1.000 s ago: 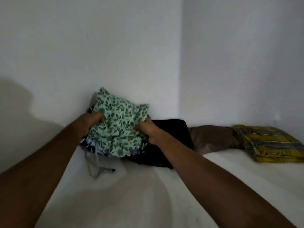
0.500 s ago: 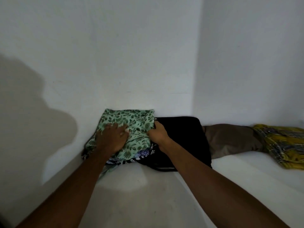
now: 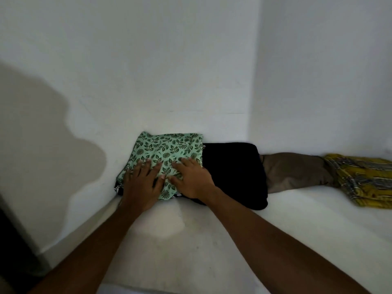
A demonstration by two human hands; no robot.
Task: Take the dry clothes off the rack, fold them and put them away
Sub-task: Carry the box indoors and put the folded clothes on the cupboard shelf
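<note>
A folded green cloth with a dark leaf print [image 3: 167, 149] lies on top of a small pile against the white wall, on a white shelf surface [image 3: 212, 240]. My left hand [image 3: 142, 183] rests flat on its near left part, fingers spread. My right hand [image 3: 192, 179] lies flat on its near right part, fingers apart. Neither hand grips the cloth. Only a dark patterned edge [image 3: 117, 188] of the clothes underneath shows.
A folded black garment [image 3: 233, 172] lies right beside the green cloth. Further right are a brown folded garment [image 3: 297, 170] and a yellow checked cloth [image 3: 364, 179]. White walls close the back and right side. A dark edge [image 3: 12, 240] stands at the far left.
The green cloth was held up in both hands, then set down on the pile. Both hands now lie flat on top of it instead of gripping its sides.
</note>
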